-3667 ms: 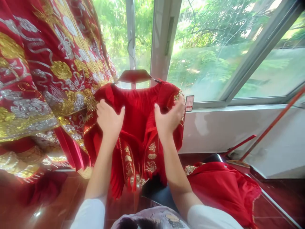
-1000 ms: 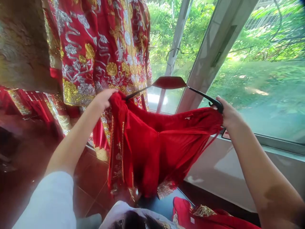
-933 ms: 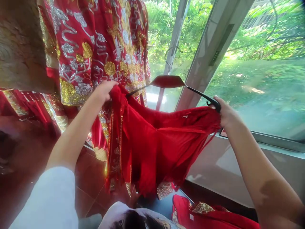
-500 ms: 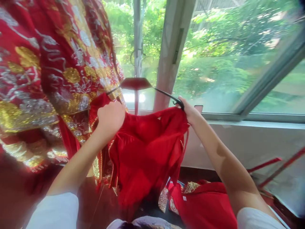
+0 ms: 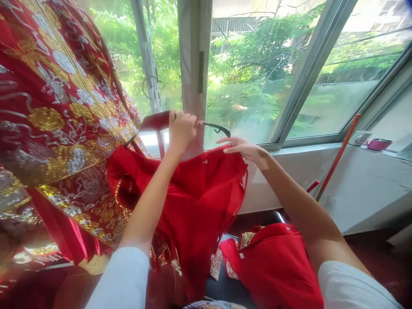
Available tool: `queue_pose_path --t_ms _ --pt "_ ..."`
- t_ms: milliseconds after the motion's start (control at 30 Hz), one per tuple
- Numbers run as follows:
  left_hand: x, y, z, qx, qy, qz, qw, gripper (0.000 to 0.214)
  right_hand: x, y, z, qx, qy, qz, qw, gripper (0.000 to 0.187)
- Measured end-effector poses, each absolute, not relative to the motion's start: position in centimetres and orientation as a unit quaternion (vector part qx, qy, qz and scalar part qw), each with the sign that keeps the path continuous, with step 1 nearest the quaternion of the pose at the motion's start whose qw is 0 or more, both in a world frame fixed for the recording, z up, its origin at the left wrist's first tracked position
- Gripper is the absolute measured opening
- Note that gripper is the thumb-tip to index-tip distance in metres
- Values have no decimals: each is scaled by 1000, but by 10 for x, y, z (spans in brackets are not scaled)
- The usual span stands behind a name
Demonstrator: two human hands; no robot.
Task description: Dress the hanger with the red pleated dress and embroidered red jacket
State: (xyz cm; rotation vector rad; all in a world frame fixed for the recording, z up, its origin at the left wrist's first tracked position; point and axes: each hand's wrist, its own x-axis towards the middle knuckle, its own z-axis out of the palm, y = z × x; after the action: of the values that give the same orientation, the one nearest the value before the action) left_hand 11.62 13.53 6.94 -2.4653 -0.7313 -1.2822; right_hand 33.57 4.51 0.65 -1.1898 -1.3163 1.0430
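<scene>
A dark hanger (image 5: 215, 125) with a wide dark red middle panel (image 5: 155, 121) slants in front of the window. My left hand (image 5: 183, 132) is closed around its arm, just right of the panel. A red garment (image 5: 196, 193) with gold beaded edging hangs below, its left shoulder over the hanger's left end. At the garment's upper right edge is my right hand (image 5: 246, 150), the cloth pinched beneath its extended fingers. The hanger's right tip curves just above these fingers, apart from the cloth. My right thumb is hidden.
A large red costume (image 5: 77, 103) with gold and silver embroidery hangs close on the left. Another red garment (image 5: 273, 262) lies on a dark seat (image 5: 222, 289) at lower right. A pink mug (image 5: 379, 144) stands on the sill, near a leaning red pole (image 5: 337, 156).
My left hand has moved from the garment's left shoulder up to the hanger. My right hand has let go of the hanger's tip and now holds the cloth. The view has swung right.
</scene>
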Motion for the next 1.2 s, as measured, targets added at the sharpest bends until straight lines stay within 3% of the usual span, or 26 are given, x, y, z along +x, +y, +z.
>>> queue_pose_path --t_ms 67,133,333,467,567,667,800,900,1000,1133,1200 --pt "116 134 70 -852 -251 -444 122 39 338 49 17 -553 -496 409 529 29" --pt "116 134 72 -853 -249 -444 112 40 336 55 31 -593 -459 373 546 17" --pt "117 140 74 -856 -249 -429 146 39 328 75 89 -611 -489 234 577 18" --pt "116 144 73 -857 -267 -405 175 41 307 86 135 -641 -531 34 554 22" --pt "117 148 72 -850 -275 -395 212 40 268 74 154 -666 -556 -137 478 16" --pt "118 153 70 -845 -275 -396 232 36 217 46 131 -699 -576 -242 349 22" --pt "119 155 68 -842 -294 -361 272 43 166 25 54 -735 -611 -263 133 48" --pt "118 154 67 -836 -305 -319 327 43 161 32 19 -719 -651 -233 65 54" --pt "106 153 71 -864 -256 -301 311 33 177 40 24 -705 -671 -202 110 43" --pt "55 143 92 -894 -138 -376 198 24 212 50 51 -636 -663 -235 316 34" --pt "16 138 104 -872 -167 -429 165 27 231 60 61 -578 -672 -230 402 28"
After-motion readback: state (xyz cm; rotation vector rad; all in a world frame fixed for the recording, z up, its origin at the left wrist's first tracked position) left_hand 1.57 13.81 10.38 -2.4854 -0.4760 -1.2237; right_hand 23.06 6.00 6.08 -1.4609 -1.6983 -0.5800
